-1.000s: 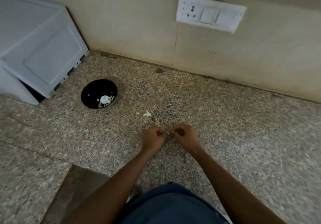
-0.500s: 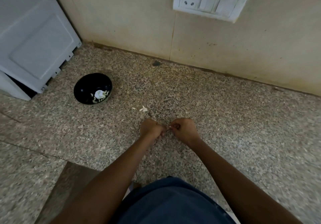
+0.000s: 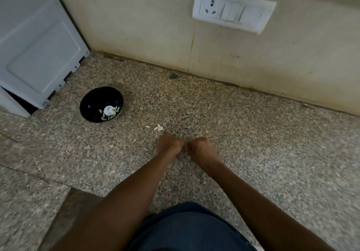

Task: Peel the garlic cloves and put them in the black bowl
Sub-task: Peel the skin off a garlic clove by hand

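My left hand and my right hand meet knuckle to knuckle over the speckled stone counter, fingers curled. Between their fingertips they pinch a small garlic clove, nearly all of it hidden by the fingers. The black bowl stands to the left, farther from me, with a pale peeled clove and a white pattern inside. Bits of white garlic skin lie on the counter just beyond my left hand.
A white appliance fills the back left corner, close to the bowl. A beige wall with a white socket and switch plate runs along the back. A dark spot sits by the wall's foot. The counter's front edge drops at lower left.
Both hands stay together on the clove, with only slight finger motion. The camera has tilted a little, shifting the whole scene in the frame.
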